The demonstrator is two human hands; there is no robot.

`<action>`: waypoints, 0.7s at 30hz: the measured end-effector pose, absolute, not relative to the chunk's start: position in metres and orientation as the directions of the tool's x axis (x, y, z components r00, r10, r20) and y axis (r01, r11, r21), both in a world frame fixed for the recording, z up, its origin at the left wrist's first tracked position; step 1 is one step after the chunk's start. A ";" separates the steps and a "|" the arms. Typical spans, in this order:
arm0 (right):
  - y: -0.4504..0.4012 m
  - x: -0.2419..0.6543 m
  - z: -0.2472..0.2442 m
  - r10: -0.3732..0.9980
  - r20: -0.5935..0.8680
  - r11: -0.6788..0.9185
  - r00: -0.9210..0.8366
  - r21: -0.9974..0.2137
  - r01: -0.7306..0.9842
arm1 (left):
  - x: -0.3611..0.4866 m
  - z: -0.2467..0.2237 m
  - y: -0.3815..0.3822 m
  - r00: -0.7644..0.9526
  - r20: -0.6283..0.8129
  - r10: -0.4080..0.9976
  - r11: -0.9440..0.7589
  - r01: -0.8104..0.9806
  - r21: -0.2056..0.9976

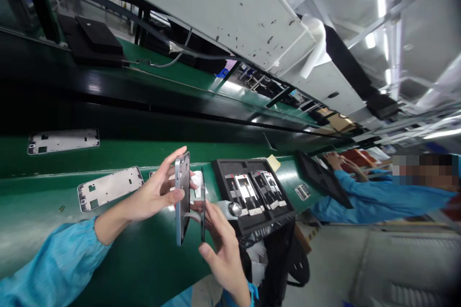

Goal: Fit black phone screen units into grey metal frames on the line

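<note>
My left hand [154, 194] is closed on a phone frame [183, 196], held upright by its edges over the green bench. In my right hand [223, 249] is a thin dark phone screen [203, 206], also upright and facing the frame a small gap away. A pale flex cable [194, 216] spans that gap near the lower half. Behind my fingers a white piece [196, 184] lies on the bench, partly hidden. Right of my hands stands a silver-capped bottle [234, 208] beside a black foam tray [221, 172] with several phone parts in its slots.
Metal phone frames lie left, one on the bench [110, 188] and another on the raised ledge [65, 141]. A yellow paper [273, 162] sits behind the tray. At right, a co-worker in a blue sleeve [382, 199] is near another black tray [320, 175]. A grey overhead housing [223, 5] runs above.
</note>
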State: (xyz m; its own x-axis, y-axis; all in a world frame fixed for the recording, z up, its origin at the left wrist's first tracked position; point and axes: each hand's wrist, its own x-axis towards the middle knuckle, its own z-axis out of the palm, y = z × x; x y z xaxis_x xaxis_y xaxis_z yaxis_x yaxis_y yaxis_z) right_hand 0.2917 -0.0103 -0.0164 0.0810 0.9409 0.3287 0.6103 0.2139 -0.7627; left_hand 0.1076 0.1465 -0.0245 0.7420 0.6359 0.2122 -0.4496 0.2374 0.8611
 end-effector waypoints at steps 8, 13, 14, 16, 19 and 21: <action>-0.020 0.290 -0.029 0.944 0.305 0.216 0.125 -0.858 0.465 | 0.099 -0.023 0.165 0.693 0.265 0.670 0.166 -0.488 0.857; -0.008 0.274 -0.036 0.975 0.163 0.101 0.150 -0.930 0.354 | 0.102 -0.016 0.157 0.750 0.166 0.640 0.233 -0.394 0.889; -0.004 0.269 -0.038 0.970 0.159 0.093 0.181 -0.940 0.329 | 0.104 -0.015 0.156 0.758 0.142 0.637 0.242 -0.372 0.896; 0.004 0.260 -0.042 0.960 0.160 0.093 0.231 -0.956 0.277 | 0.105 -0.012 0.154 0.765 0.117 0.633 0.243 -0.340 0.908; 0.013 0.253 -0.044 0.958 0.161 0.097 0.236 -0.961 0.258 | 0.106 -0.011 0.155 0.764 0.123 0.633 0.215 -0.327 0.920; 0.015 0.252 -0.045 0.964 0.159 0.102 0.214 -0.961 0.256 | 0.106 -0.013 0.156 0.758 0.135 0.638 0.191 -0.326 0.926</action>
State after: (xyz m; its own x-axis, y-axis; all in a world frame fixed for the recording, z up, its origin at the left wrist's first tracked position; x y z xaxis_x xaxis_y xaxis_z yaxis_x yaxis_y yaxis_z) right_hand 0.2517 0.0151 -0.0448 0.2135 0.9639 0.1593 0.2561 0.1021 -0.9612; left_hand 0.1059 0.1558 -0.0128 0.7582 0.6380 0.1348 -0.3256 0.1913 0.9260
